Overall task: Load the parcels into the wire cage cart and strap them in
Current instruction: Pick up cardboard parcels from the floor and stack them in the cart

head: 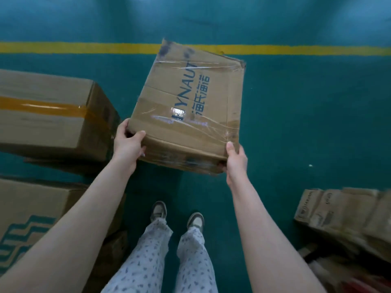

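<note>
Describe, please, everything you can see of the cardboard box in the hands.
The cardboard box is brown and scuffed, wrapped with clear tape, with blue print on its top face and dark smudges at the far edge. It is tilted, held above the green floor. The left hand grips its near left corner and the right hand its near right corner, thumbs on top.

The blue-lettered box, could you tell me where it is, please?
Head view, centre: left hand and right hand hold the blue-lettered box above the floor, right of the orange-taped carton.
</note>
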### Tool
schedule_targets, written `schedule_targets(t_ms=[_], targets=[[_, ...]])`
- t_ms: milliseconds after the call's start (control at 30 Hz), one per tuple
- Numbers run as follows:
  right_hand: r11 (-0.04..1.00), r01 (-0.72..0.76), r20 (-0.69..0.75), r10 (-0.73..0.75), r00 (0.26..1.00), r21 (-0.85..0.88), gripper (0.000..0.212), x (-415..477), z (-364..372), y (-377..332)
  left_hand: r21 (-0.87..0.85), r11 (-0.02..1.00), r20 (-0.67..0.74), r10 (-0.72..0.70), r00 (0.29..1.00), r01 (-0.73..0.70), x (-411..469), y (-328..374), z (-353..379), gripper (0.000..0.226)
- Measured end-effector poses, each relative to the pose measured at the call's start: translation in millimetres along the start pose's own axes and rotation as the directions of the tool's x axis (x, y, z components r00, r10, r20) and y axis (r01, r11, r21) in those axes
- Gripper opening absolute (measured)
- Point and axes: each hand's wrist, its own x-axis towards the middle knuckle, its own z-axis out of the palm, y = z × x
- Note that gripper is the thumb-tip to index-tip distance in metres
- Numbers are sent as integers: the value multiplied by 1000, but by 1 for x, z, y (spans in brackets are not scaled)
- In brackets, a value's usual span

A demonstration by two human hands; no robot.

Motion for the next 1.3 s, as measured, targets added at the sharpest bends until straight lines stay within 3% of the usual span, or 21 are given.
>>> schedule_targets(t_ms=[267, 433, 633, 867, 1300], targets=[[986, 86, -172, -62, 983, 141, 46, -53, -83, -63, 102, 991, 239, 58, 969, -84, -63, 57, 54, 46], [958, 149, -320, -65, 945, 246, 46, -90, -139, -80, 158, 967, 424, 115, 898, -198, -98, 75, 97, 50], [883, 252, -500, -22, 866, 397, 40, -141, -206, -81, 200, 924, 636, 131, 761, -327, -156, 86, 151, 50], [845, 336, -710, 70, 701, 416, 47, -199, -295, -43, 214, 867, 843, 69, 533, -450, -239, 50, 209, 50], [772, 340, -820, 382, 427, 537, 44, -309, -435, 90, 321, 767, 942, -197, 272, -556, -412, -102, 278, 50]])
